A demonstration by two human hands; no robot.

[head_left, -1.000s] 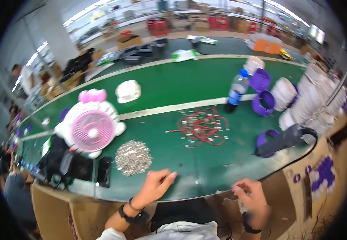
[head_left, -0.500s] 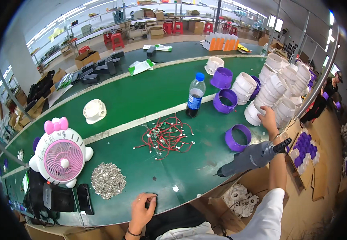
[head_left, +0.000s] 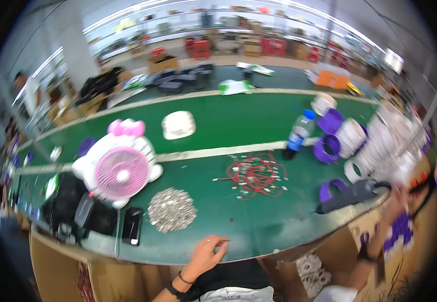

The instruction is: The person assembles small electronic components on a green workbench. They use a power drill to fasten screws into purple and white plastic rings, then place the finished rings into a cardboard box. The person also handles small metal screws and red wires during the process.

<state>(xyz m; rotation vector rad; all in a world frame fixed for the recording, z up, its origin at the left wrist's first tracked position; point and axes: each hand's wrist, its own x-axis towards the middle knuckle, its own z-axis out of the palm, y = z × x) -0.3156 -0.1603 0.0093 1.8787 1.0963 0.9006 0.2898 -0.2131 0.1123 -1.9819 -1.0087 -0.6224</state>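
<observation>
Head view: a dark grey power tool (head_left: 352,195) sits aslant at the right edge of a curved green tabletop (head_left: 284,226), and a leaning stack of white rings (head_left: 385,132) stands just behind it. The person's right hand (head_left: 398,199) is near both, at the end of an outstretched arm, but it is too blurred to tell whether its fingers are spread or closed on anything. The left hand (head_left: 211,252) is at the near edge, fingers bent, thumb and forefinger drawn close together; whether anything is pinched there cannot be told. A purple ring (head_left: 331,190) stands partly behind the tool, with two more purple rings farther back beside a blue-capped bottle (head_left: 299,135) of dark drink. Toward the middle lies a tangle of red wires (head_left: 256,174) with white ends. Left of it are a round heap of small silvery parts (head_left: 172,210), a black phone (head_left: 132,226) and a white, cat-shaped fan (head_left: 121,173) with a pink grille and bow. Below the tabletop, a cardboard box holds white parts (head_left: 313,274). Shelves and red stools (head_left: 201,49) fill the background
</observation>
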